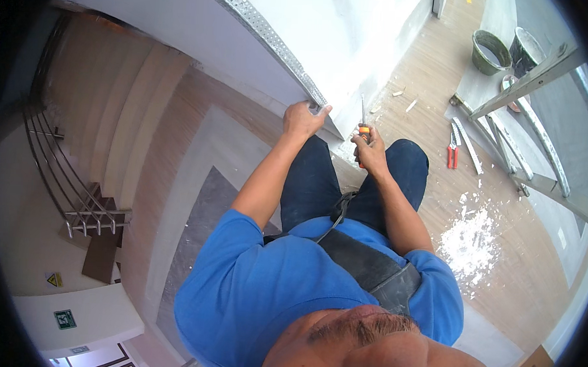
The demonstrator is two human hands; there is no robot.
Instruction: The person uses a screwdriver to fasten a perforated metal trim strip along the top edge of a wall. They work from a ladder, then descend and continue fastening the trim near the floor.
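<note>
My left hand (303,121) grips the lower end of a perforated metal corner strip (267,38) along the edge of the white wall (366,29), thumb and fingers closed around it. My right hand (371,147) is closed on the orange-and-black handle of a screwdriver (364,133), its shaft pointing up beside the wall's lower corner, to the right of the strip. On the floor to the right lie red-handled snips (452,157) and a narrow white strip (469,146). Small pale fragments are scattered near the wall and in a white heap (469,237) beside my right elbow.
Two buckets (491,64) stand at the upper right, beside a metal ladder or frame (521,88) along the right side. On the left, curved stairs (113,110) descend beside steel railings (95,221). Wood-look flooring (417,77) surrounds the wall's base.
</note>
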